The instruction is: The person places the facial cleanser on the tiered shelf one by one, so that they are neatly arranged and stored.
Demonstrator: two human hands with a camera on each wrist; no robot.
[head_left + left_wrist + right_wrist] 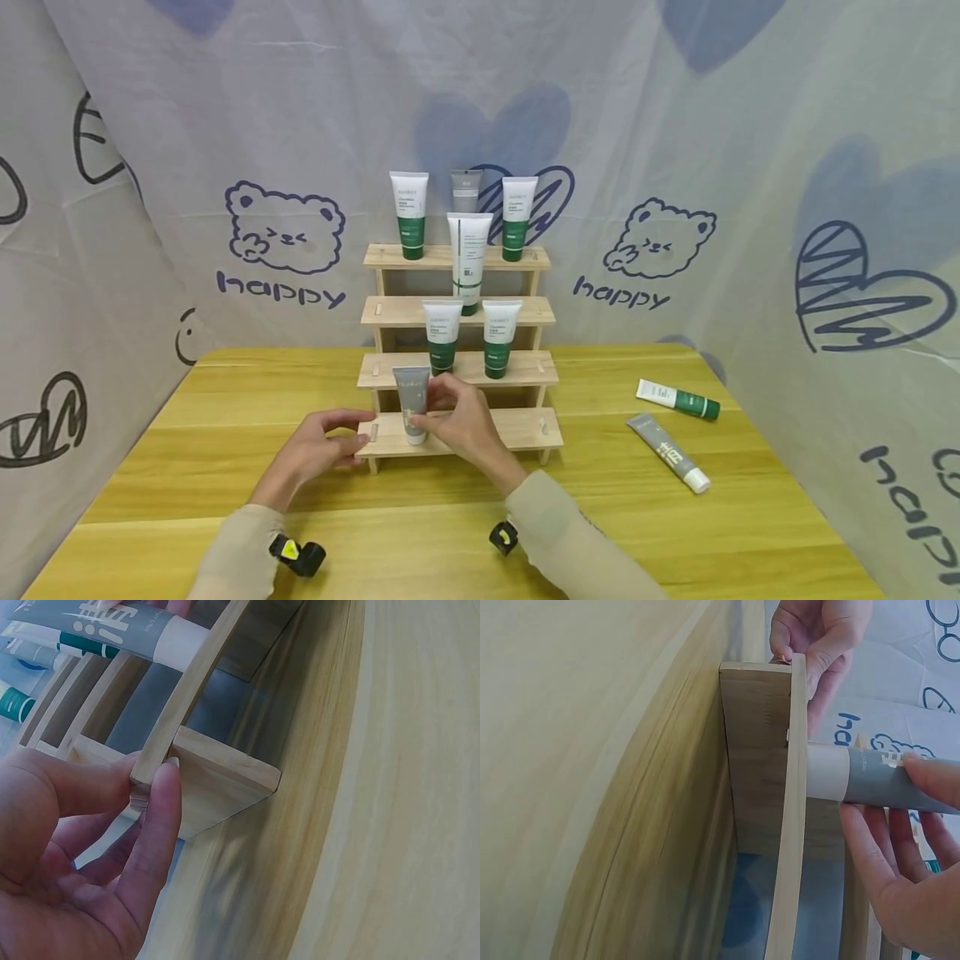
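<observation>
My right hand [468, 421] pinches a grey squeeze tube [411, 400] between thumb and fingers. The tube stands upright, white cap down, at the left part of the bottom step of a wooden tiered stand [480, 433]. In the right wrist view the white cap [828, 771] meets the step's surface. My left hand [322, 450] pinches the left end of that bottom step; in the left wrist view its thumb and a finger [154, 832] close on the board's corner. Two white-and-green tubes, left [442, 329] and right [500, 333], stand one step higher.
Higher on the stand are a large white tube [468, 258], a grey tube [466, 193] partly hidden behind it, and two more white-and-green tubes [410, 212]. On the table's right side lie a white-and-green tube [678, 398] and a grey tube [667, 450]. A printed curtain [285, 108] hangs behind.
</observation>
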